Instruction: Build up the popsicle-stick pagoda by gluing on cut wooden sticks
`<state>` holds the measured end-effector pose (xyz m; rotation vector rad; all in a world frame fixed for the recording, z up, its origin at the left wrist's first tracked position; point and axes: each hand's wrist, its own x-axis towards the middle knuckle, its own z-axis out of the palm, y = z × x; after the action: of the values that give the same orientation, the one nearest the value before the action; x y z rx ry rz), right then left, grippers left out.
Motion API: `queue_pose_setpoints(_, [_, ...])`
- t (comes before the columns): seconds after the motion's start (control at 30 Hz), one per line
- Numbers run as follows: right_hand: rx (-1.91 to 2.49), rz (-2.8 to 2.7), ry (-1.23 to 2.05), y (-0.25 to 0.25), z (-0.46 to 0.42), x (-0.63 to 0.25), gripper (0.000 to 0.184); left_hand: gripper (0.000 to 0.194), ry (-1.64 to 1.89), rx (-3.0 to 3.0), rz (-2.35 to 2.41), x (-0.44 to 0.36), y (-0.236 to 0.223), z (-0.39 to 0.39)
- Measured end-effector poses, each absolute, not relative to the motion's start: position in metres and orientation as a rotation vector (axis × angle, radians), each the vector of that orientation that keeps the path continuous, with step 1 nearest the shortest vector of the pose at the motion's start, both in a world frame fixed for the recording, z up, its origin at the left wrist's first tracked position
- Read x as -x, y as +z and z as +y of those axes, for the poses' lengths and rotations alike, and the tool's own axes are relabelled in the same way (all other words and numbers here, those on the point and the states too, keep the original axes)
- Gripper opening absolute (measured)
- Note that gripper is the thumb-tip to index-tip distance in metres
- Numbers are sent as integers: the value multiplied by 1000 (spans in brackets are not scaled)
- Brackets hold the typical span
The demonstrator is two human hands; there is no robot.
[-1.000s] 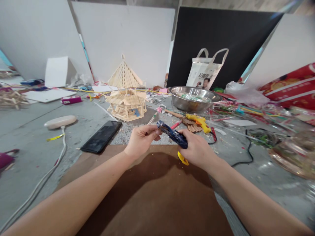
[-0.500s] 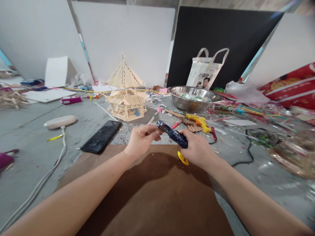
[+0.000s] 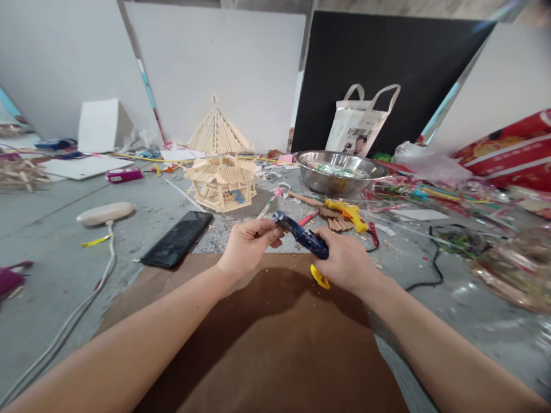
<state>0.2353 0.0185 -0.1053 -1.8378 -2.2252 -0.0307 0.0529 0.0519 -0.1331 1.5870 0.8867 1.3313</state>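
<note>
My right hand (image 3: pixel 344 258) is wrapped round a dark blue hand tool (image 3: pixel 307 235), plier-like in shape. A yellow part (image 3: pixel 319 276) sticks out below that hand and looks like part of the same tool. The thumb and fingers of my left hand (image 3: pixel 249 244) are pinched together at the tool's front end. Whatever thin piece they hold there is too small to make out. Both hands hover over the near side of a brown sheet (image 3: pixel 267 332). Beyond them stands a pavilion model (image 3: pixel 221 172) built of pale wooden sticks.
A black phone (image 3: pixel 177 240) lies left of my hands, near a white corded device (image 3: pixel 105 214). To the right are a yellow glue gun (image 3: pixel 348 213), a metal bowl (image 3: pixel 340 186) and scattered scraps. A white bag (image 3: pixel 355 126) leans against a black board (image 3: pixel 387 57).
Both hands stay in nearly the same place. The gap along the dark blue tool looks slightly narrower than one second ago. Nothing else has visibly moved.
</note>
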Motion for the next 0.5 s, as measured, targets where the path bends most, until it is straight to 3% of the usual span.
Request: queue_pose_setpoints(0.5, [1759, -2186, -3, -111, 24, -241, 40, 17, 1276, -1510, 868, -54, -131, 51])
